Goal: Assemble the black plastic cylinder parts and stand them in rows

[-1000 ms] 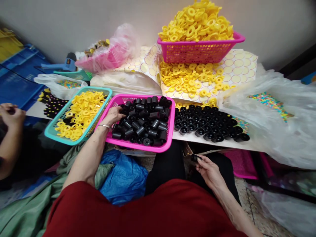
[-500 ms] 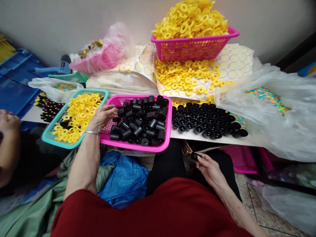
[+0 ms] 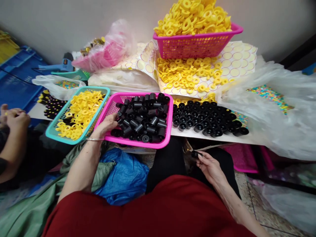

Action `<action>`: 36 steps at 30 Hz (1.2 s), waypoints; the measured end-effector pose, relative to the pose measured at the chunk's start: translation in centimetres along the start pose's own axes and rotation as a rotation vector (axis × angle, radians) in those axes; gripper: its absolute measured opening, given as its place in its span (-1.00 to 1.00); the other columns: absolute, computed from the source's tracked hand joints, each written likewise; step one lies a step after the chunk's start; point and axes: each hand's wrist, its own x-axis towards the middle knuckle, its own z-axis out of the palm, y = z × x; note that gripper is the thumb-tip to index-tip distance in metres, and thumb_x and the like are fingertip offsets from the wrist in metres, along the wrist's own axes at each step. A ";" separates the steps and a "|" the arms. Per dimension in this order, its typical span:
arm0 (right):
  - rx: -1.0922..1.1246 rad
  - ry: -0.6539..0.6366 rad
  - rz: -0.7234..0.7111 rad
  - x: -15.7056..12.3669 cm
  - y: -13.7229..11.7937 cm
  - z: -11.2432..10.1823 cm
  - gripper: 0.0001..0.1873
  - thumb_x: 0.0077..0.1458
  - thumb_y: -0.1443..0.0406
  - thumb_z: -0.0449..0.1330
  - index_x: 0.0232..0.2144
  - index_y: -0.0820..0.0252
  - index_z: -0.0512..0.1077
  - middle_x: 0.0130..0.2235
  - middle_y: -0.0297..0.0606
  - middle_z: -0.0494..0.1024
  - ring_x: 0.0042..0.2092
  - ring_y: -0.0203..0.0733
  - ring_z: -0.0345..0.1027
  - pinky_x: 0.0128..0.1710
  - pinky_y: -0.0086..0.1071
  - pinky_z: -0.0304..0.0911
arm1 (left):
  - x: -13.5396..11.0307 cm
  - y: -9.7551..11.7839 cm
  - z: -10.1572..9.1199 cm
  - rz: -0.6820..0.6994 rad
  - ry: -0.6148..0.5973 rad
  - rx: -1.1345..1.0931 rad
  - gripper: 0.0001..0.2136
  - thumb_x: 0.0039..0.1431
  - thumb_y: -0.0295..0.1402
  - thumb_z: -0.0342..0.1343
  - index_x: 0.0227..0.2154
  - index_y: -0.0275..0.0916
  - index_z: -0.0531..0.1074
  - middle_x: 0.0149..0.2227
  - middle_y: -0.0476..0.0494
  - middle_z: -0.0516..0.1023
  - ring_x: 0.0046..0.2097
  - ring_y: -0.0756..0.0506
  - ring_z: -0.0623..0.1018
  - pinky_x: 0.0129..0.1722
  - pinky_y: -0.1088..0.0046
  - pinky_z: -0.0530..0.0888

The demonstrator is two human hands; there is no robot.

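Observation:
My left hand [image 3: 108,123] reaches over the left side of the pink basket [image 3: 138,144], its fingertips against the heap of black plastic cylinders [image 3: 139,127] there. The fingers look loosely stretched, and nothing is visibly held. Low over my lap, my right hand [image 3: 209,164] pinches a single black plastic cylinder [image 3: 195,154] between thumb and fingers. A tiny yellow speck shows by its far end. On the table ahead of this hand, rows of black cylinders [image 3: 204,118] stand upright with their hollow ends up.
A turquoise basket [image 3: 50,133] of yellow rings stands left of the pink one. Behind are a piled magenta basket [image 3: 192,46] and loose yellow rings [image 3: 190,74]. Plastic bags [image 3: 266,125] with coloured bits lie right. A co-worker's hands [image 3: 17,120] are at far left.
My left hand has moved down and slightly in at the basket's left side, its fingertips lower among the cylinders. My right hand keeps its cylinder in nearly the same place. The view has shifted slightly.

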 end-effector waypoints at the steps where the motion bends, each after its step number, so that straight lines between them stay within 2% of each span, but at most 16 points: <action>1: 0.002 0.003 -0.005 -0.1 0.0 -0.1 -0.49 -0.56 0.26 0.59 -0.43 0.24 0.56 -0.48 -0.37 0.50 -0.51 -0.40 0.28 -0.58 -0.51 0.25 | -0.2 -0.1 -0.3 0.003 -0.001 -0.054 -0.72 -0.34 -0.46 0.18 -0.42 -0.26 0.40 -0.53 0.03 0.37 -0.46 -0.06 0.39 -0.47 0.45 0.31; 5: 0.009 -0.001 -0.013 -0.3 -0.2 -0.1 -0.49 -0.56 0.25 0.59 -0.43 0.24 0.56 -0.48 -0.37 0.50 -0.52 -0.40 0.29 -0.58 -0.52 0.25 | -1.7 -0.2 -1.4 0.097 0.074 -0.438 -0.56 -0.42 -0.40 0.34 -0.31 -0.30 0.49 -0.42 -0.04 0.48 -0.36 -0.05 0.44 -0.38 0.46 0.39; 8: 0.006 -0.015 -0.018 -0.4 -0.2 -0.1 -0.49 -0.54 0.25 0.58 -0.42 0.24 0.56 -0.48 -0.37 0.50 -0.52 -0.42 0.28 -0.57 -0.53 0.25 | -3.8 0.9 -0.9 0.188 0.115 -0.684 -0.55 -0.51 -0.42 0.43 -0.37 -0.31 0.52 -0.41 -0.06 0.51 -0.35 -0.03 0.46 -0.36 0.48 0.43; 10: -0.003 -0.037 -0.030 -0.5 -0.3 0.1 -0.50 -0.51 0.26 0.58 -0.40 0.24 0.56 -0.47 -0.37 0.50 -0.52 -0.43 0.28 -0.56 -0.54 0.24 | -5.5 2.4 0.0 0.262 0.135 -0.828 -0.56 -0.53 -0.46 0.46 -0.42 -0.30 0.51 -0.41 -0.06 0.51 -0.36 -0.02 0.47 -0.37 0.51 0.45; 12: -0.013 -0.064 -0.063 -0.8 -0.6 0.6 -0.52 -0.48 0.25 0.57 -0.40 0.23 0.56 -0.46 -0.37 0.51 -0.52 -0.44 0.28 -0.55 -0.54 0.23 | -7.5 4.5 1.1 0.337 0.120 -0.961 -0.54 -0.50 -0.48 0.48 -0.37 -0.28 0.52 -0.37 -0.06 0.51 -0.35 -0.01 0.49 -0.37 0.51 0.49; 15: -0.060 -0.129 -0.178 -2.5 -1.6 1.7 -0.56 -0.39 0.23 0.55 -0.37 0.20 0.55 -0.45 -0.37 0.52 -0.51 -0.43 0.28 -0.53 -0.52 0.24 | -10.8 8.1 3.3 0.381 -0.009 -1.162 -0.52 -0.35 -0.43 0.48 -0.23 -0.18 0.52 -0.29 -0.05 0.51 -0.32 -0.02 0.53 -0.35 0.47 0.54; 18: -0.146 -0.234 -0.404 -5.4 -3.3 3.3 -0.61 -0.23 0.22 0.50 -0.28 0.14 0.55 -0.41 -0.36 0.54 -0.43 -0.35 0.36 -0.44 -0.46 0.31 | -14.0 11.6 6.4 0.361 -0.196 -1.339 -0.59 -0.25 -0.35 0.48 -0.24 -0.16 0.54 -0.30 -0.05 0.51 -0.32 -0.01 0.54 -0.36 0.50 0.54; 22: -0.292 -0.314 -0.901 -8.5 -5.8 4.7 -0.66 -0.03 0.24 0.40 -0.15 0.07 0.50 -0.28 -0.32 0.52 -0.30 -0.28 0.40 -0.32 -0.36 0.38 | -17.2 15.8 11.5 0.265 -0.409 -1.463 -0.62 -0.25 -0.30 0.48 -0.29 -0.22 0.57 -0.35 -0.08 0.53 -0.37 0.05 0.50 -0.41 0.61 0.49; 25: -0.371 -0.300 -1.232 -9.2 -7.0 4.5 -0.68 0.06 0.30 0.34 -0.10 0.06 0.45 -0.21 -0.30 0.50 -0.22 -0.25 0.39 -0.25 -0.33 0.37 | -18.3 18.4 15.0 0.192 -0.503 -1.499 -0.65 -0.27 -0.34 0.49 -0.34 -0.27 0.57 -0.36 -0.09 0.55 -0.38 0.08 0.50 -0.41 0.67 0.47; 27: -0.390 -0.270 -1.344 -9.1 -7.3 3.7 -0.65 0.09 0.34 0.31 -0.05 0.06 0.43 -0.19 -0.28 0.49 -0.18 -0.25 0.38 -0.22 -0.32 0.37 | -18.6 19.5 16.8 0.174 -0.517 -1.500 -0.67 -0.28 -0.37 0.49 -0.37 -0.26 0.57 -0.37 -0.08 0.56 -0.36 0.07 0.52 -0.38 0.66 0.48; 31: -0.425 -0.196 -1.361 -8.7 -7.0 1.8 -0.67 0.11 0.34 0.29 -0.05 0.07 0.41 -0.18 -0.28 0.47 -0.18 -0.24 0.37 -0.20 -0.31 0.36 | -18.6 20.6 19.0 0.184 -0.540 -1.447 -0.69 -0.25 -0.37 0.47 -0.37 -0.26 0.56 -0.36 -0.06 0.56 -0.34 0.06 0.53 -0.35 0.64 0.49; 36: -0.437 -0.131 -1.163 -7.8 -5.9 0.1 -0.71 0.10 0.25 0.29 -0.10 0.05 0.42 -0.20 -0.28 0.45 -0.23 -0.23 0.36 -0.24 -0.30 0.36 | -19.0 20.8 20.2 0.218 -0.551 -1.362 -0.72 -0.18 -0.35 0.43 -0.34 -0.22 0.55 -0.31 -0.07 0.57 -0.33 0.04 0.53 -0.35 0.60 0.50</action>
